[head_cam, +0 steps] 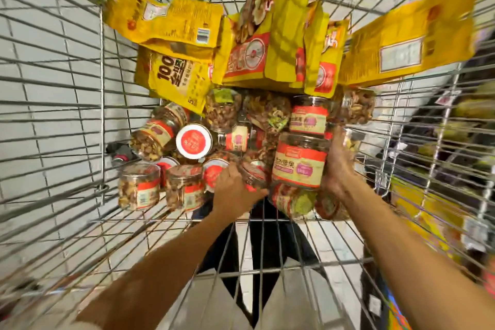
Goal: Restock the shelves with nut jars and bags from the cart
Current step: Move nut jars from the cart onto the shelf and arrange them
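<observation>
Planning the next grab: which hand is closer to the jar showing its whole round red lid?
Left. The left hand is just below-right of that red-lid jar; the right hand is farther right, beyond the big jar it grips.

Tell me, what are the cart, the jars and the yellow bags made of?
The cart looks like shiny metal wire, silvery. The jars seem clear plastic or glass; nuts show through. The yellow bags look like glossy plastic film, creased.
</observation>
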